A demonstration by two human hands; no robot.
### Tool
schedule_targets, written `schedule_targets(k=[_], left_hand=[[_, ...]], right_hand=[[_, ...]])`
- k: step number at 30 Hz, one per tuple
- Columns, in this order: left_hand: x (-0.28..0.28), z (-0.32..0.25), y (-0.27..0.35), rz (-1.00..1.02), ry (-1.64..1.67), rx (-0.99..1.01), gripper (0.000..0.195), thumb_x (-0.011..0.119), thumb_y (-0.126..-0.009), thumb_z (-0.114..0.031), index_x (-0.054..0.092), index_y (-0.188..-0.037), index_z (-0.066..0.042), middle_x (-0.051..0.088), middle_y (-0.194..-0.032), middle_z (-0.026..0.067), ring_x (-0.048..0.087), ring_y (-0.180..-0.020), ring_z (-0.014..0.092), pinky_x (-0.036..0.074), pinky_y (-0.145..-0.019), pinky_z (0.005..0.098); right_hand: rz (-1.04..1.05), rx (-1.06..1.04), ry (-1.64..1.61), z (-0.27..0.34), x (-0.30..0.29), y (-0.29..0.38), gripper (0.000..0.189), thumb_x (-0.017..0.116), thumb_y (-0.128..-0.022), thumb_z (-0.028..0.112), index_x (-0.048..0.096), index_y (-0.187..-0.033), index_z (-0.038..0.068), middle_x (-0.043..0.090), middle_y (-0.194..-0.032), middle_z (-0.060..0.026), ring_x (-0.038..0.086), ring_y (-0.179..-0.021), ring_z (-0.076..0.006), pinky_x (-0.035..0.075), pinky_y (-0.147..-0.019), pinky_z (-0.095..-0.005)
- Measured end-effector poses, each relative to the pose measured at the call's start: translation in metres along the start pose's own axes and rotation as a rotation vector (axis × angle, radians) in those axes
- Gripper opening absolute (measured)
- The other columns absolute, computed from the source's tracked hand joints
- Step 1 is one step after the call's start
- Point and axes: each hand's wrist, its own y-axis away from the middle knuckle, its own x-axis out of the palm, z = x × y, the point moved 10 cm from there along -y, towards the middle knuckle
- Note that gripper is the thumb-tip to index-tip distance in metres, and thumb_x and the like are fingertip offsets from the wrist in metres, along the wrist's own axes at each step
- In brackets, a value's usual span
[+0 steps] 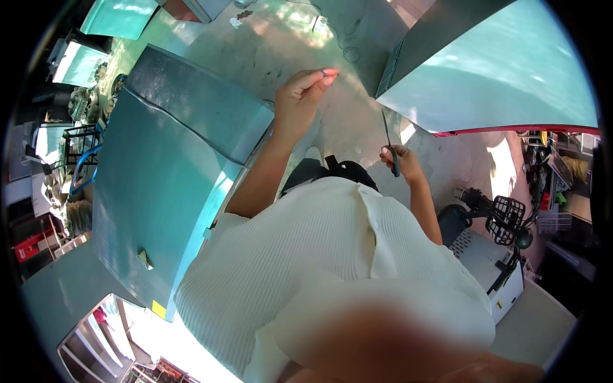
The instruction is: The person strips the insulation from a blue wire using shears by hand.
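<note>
My left hand (pixel 302 98) is raised over the concrete floor, thumb and forefinger pinched on a thin blue strand (pixel 323 73). Only a short bit of the strand shows at the fingertips; whether it is wire or cord I cannot tell. Lower and to the right, my right hand (pixel 406 160) holds a pair of dark-handled scissors (pixel 389 139). The narrow blades point away from me, and look closed. A wide gap separates the scissors from my left hand. My left forearm passes close beside a large appliance-like cabinet (pixel 158 158).
A grey cable (pixel 184 125) crosses the left cabinet. Another big pale cabinet (pixel 503 81) stands front right, its corner near the scissors. A power strip (pixel 320 24) with its cord lies on the floor ahead. An electric bike with a black basket (pixel 507 218) stands at right.
</note>
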Motion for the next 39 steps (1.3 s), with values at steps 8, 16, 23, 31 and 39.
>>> schedule_targets(k=[8,16,23,31,39], left_hand=[[-0.036,0.096,-0.118,-0.260,0.800,-0.463,0.029,0.060,-0.093,-0.019,0.057,-0.119,-0.006,0.062,-0.096,0.0004,0.062,-0.089,0.011,0.054,-0.081,0.0274],[-0.038,0.167,-0.239,-0.428,1.088,-0.464,0.026,0.057,-0.094,-0.016,0.054,-0.118,-0.009,0.061,-0.094,-0.0012,0.061,-0.089,0.010,0.056,-0.080,0.0265],[-0.003,0.185,-0.367,-0.403,1.104,-0.439,0.029,0.056,-0.094,-0.018,0.053,-0.122,-0.010,0.062,-0.093,-0.0018,0.061,-0.089,0.010,0.056,-0.083,0.0269],[0.030,0.188,-0.477,-0.288,1.060,-0.470,0.031,0.056,-0.094,-0.018,0.052,-0.124,-0.010,0.063,-0.096,-0.0010,0.063,-0.091,0.010,0.056,-0.083,0.0272],[0.022,0.244,-0.599,-0.303,0.898,-0.531,0.029,0.059,-0.093,-0.019,0.053,-0.119,-0.008,0.063,-0.096,-0.0001,0.063,-0.091,0.011,0.055,-0.083,0.0284]], right_hand=[[0.038,0.125,0.660,-0.003,-0.001,-0.125,0.052,0.073,-0.074,0.040,0.065,-0.103,-0.003,0.069,-0.094,-0.0178,0.066,-0.091,-0.0280,0.051,-0.081,-0.0362],[0.310,0.358,-0.067,0.096,0.005,-0.268,0.035,0.072,-0.082,0.020,0.063,-0.108,-0.002,0.067,-0.092,-0.0073,0.063,-0.080,-0.0140,0.049,-0.070,-0.0244],[0.529,0.177,-0.347,0.262,-0.002,-0.398,0.023,0.072,-0.084,0.027,0.056,-0.094,0.013,0.059,-0.082,0.0043,0.056,-0.075,-0.0040,0.039,-0.056,-0.0171],[0.372,-0.282,-0.355,0.419,-0.028,-0.483,0.029,0.070,-0.086,0.032,0.053,-0.093,0.010,0.050,-0.076,0.0031,0.048,-0.069,-0.0069,0.036,-0.061,-0.0206],[0.186,-0.249,-0.280,0.471,-0.044,-0.551,0.029,0.074,-0.082,0.023,0.053,-0.093,0.008,0.057,-0.080,-0.0010,0.053,-0.073,-0.0100,0.044,-0.066,-0.0238]])
